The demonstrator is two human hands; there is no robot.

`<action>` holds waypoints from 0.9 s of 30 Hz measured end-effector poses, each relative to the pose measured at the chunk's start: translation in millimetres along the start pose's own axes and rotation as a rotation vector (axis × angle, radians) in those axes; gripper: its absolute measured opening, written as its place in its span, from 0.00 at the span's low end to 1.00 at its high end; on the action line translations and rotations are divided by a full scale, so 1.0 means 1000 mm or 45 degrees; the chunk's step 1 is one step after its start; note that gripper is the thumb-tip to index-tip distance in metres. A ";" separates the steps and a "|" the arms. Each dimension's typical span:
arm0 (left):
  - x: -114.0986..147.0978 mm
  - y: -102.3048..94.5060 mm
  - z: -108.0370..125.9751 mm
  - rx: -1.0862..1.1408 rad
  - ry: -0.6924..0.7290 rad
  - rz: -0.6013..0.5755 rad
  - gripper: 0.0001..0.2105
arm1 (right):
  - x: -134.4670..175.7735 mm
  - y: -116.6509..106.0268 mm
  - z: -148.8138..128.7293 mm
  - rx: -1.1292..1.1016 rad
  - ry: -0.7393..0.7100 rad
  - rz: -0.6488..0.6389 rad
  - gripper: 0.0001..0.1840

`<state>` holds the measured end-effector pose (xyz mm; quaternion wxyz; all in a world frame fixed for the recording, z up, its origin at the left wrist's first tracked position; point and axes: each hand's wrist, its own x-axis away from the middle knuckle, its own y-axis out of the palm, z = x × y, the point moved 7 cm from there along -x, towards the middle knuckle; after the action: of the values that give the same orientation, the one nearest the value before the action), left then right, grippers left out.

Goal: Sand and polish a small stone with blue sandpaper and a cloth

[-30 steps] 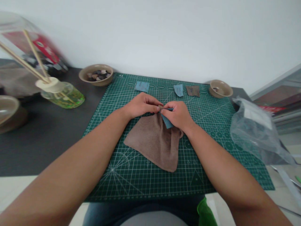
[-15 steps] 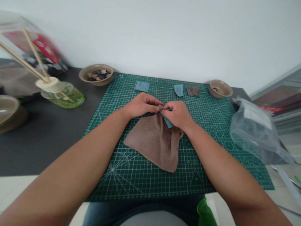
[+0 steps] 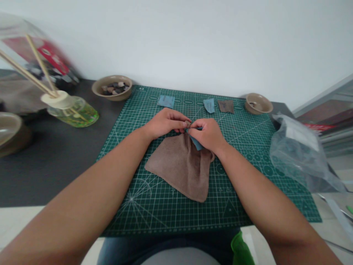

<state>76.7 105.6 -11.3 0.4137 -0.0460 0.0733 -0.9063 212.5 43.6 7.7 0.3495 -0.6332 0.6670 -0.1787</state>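
Between the thumb and fingers of my left hand [image 3: 165, 124] is a small brownish stone [image 3: 188, 124], partly hidden by the fingertips. My right hand [image 3: 209, 132] pinches a folded piece of blue-grey sandpaper [image 3: 196, 144], its edge up against the stone. Both hands meet above the top of a brown cloth [image 3: 176, 158], which lies creased on the green cutting mat [image 3: 165, 217].
Along the mat's back lie two blue sandpaper pieces [image 3: 166, 101] [image 3: 209, 105] and a brown one [image 3: 225, 106]. A bowl of stones [image 3: 112, 96] stands left, another bowl [image 3: 258, 108] right. A reed diffuser [image 3: 74, 112] and a plastic bag [image 3: 298, 147] flank the mat.
The stone has turned slightly in my left fingers, which have shifted their grip a little. My right hand keeps the sandpaper in nearly the same place.
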 end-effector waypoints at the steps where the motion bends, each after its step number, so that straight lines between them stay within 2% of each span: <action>1: 0.000 0.000 0.000 -0.001 0.000 0.001 0.14 | 0.000 0.000 0.000 -0.002 0.001 0.001 0.08; 22: -0.003 -0.001 -0.004 0.036 -0.031 0.045 0.10 | 0.000 0.001 -0.002 -0.006 -0.021 -0.011 0.08; 27: -0.003 0.000 -0.004 0.068 -0.054 0.063 0.13 | 0.001 0.001 -0.003 -0.004 -0.025 -0.013 0.07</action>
<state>77.8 108.0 -15.8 0.4386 -0.0524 0.0413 -0.8962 209.5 42.3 8.8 0.3541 -0.6389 0.6607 -0.1730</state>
